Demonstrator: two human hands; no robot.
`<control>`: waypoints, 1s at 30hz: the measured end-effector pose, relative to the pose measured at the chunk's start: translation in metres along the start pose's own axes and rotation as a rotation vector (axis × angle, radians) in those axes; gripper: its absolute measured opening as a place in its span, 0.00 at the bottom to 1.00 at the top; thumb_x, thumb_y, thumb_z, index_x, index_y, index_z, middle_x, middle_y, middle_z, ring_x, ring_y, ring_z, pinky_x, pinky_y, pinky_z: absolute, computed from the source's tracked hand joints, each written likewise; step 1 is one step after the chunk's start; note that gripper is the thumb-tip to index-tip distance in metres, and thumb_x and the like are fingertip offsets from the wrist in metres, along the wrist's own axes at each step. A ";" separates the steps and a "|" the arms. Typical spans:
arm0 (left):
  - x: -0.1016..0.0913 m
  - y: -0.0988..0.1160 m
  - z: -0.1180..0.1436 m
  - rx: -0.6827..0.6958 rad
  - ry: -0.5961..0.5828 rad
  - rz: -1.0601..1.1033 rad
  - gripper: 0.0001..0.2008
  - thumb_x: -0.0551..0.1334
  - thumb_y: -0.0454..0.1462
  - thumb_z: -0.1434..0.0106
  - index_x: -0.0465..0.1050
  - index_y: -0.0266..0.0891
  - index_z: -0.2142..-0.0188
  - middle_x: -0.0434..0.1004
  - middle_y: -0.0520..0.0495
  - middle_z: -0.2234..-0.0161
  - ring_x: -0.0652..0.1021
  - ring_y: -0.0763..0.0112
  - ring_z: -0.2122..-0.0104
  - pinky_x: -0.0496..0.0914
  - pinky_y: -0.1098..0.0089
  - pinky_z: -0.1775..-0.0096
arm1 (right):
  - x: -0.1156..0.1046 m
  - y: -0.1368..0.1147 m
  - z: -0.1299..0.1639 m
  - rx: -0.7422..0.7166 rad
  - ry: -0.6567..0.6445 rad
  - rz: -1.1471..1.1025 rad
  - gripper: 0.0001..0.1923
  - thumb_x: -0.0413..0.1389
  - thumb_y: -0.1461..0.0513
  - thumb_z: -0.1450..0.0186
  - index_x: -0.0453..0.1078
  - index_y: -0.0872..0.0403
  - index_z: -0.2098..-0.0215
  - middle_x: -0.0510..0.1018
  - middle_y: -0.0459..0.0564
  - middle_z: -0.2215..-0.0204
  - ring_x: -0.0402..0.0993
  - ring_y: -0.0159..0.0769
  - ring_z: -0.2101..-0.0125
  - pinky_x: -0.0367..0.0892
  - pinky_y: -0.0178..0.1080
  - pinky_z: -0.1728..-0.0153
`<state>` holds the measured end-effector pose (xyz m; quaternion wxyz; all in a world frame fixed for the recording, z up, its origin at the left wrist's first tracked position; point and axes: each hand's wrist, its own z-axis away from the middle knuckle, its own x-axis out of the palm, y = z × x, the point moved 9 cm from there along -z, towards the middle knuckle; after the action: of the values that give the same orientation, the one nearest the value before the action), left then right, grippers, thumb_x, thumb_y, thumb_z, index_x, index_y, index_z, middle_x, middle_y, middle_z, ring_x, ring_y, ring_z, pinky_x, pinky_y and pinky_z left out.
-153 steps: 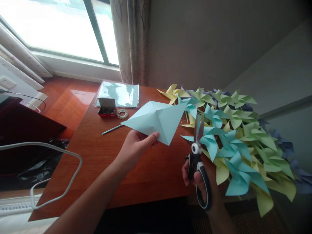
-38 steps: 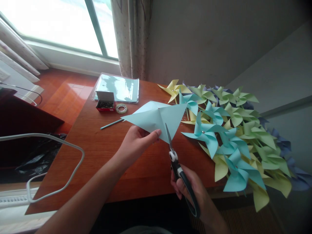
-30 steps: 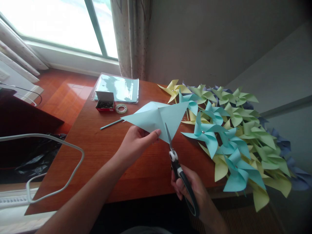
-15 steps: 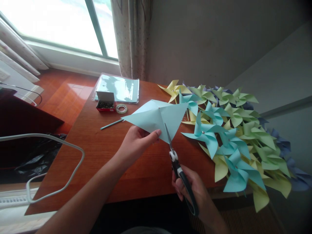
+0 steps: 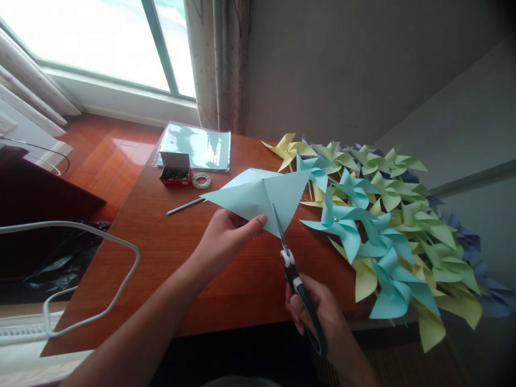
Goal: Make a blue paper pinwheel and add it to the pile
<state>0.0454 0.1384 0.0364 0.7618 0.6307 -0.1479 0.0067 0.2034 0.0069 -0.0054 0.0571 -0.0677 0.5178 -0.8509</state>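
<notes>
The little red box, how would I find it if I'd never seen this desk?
Start at the window and come down to the far left corner of the wooden desk. In front of the clear folder sits the red box, lid flipped up, dark bits inside. A tape ring lies beside it; the box is the only red thing there.

A light blue paper square (image 5: 258, 196), creased along its diagonals so that it peaks at the centre, is held up above the wooden table, pinched at its near edge. Its corners point left, right and toward the viewer. The near corner is entered by the blades of the scissors (image 5: 296, 285), which are laid along the crease running to the centre. The scissors are black-handled with a white pivot, tilted with tips up and away, blades nearly closed in the paper.
</notes>
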 end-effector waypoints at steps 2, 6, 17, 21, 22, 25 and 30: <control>0.000 0.000 0.000 0.000 -0.003 0.005 0.09 0.71 0.37 0.43 0.76 0.34 0.74 0.78 0.51 0.78 0.74 0.75 0.76 0.67 0.77 0.72 | 0.000 0.000 0.000 0.006 0.003 0.000 0.24 0.60 0.42 0.36 0.65 0.54 0.68 0.62 0.38 0.81 0.55 0.24 0.83 0.53 0.30 0.82; 0.000 0.001 0.001 -0.002 -0.002 0.005 0.08 0.71 0.36 0.43 0.77 0.34 0.74 0.79 0.51 0.78 0.75 0.75 0.76 0.67 0.77 0.72 | -0.001 -0.002 0.000 0.002 0.003 0.010 0.24 0.59 0.42 0.36 0.65 0.55 0.68 0.63 0.38 0.81 0.56 0.23 0.83 0.53 0.30 0.82; -0.002 -0.003 -0.001 0.000 -0.014 0.003 0.09 0.71 0.38 0.43 0.77 0.34 0.73 0.79 0.51 0.77 0.75 0.75 0.75 0.67 0.77 0.72 | -0.002 -0.008 0.002 0.032 0.023 0.041 0.24 0.60 0.43 0.36 0.66 0.55 0.69 0.63 0.39 0.80 0.57 0.23 0.83 0.53 0.29 0.82; -0.001 -0.002 -0.001 0.005 -0.012 0.014 0.08 0.71 0.37 0.43 0.77 0.34 0.73 0.79 0.51 0.77 0.75 0.75 0.75 0.68 0.78 0.71 | -0.003 -0.007 0.002 0.041 0.031 0.049 0.25 0.60 0.42 0.36 0.65 0.55 0.70 0.63 0.39 0.81 0.57 0.23 0.83 0.53 0.29 0.83; -0.002 -0.002 0.000 0.005 -0.009 0.018 0.08 0.71 0.37 0.43 0.78 0.34 0.73 0.79 0.51 0.77 0.75 0.75 0.75 0.68 0.78 0.71 | -0.003 -0.006 0.002 0.045 0.033 0.052 0.25 0.60 0.42 0.36 0.65 0.55 0.70 0.63 0.39 0.81 0.57 0.23 0.83 0.53 0.29 0.83; -0.002 -0.001 0.000 0.000 0.004 0.017 0.07 0.72 0.36 0.44 0.77 0.34 0.73 0.79 0.51 0.78 0.75 0.75 0.75 0.68 0.78 0.72 | -0.003 -0.006 0.002 0.046 0.035 0.070 0.25 0.60 0.42 0.36 0.65 0.55 0.69 0.63 0.39 0.81 0.58 0.23 0.84 0.53 0.29 0.83; 0.000 0.002 0.000 0.011 -0.010 0.029 0.07 0.72 0.36 0.44 0.77 0.34 0.74 0.78 0.51 0.78 0.74 0.75 0.76 0.67 0.77 0.72 | -0.003 -0.002 0.002 0.044 0.022 0.040 0.24 0.60 0.43 0.36 0.65 0.55 0.69 0.63 0.38 0.81 0.57 0.23 0.84 0.53 0.29 0.83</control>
<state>0.0454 0.1383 0.0381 0.7575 0.6326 -0.1606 0.0153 0.2070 0.0065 -0.0026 0.0697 -0.0467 0.5009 -0.8615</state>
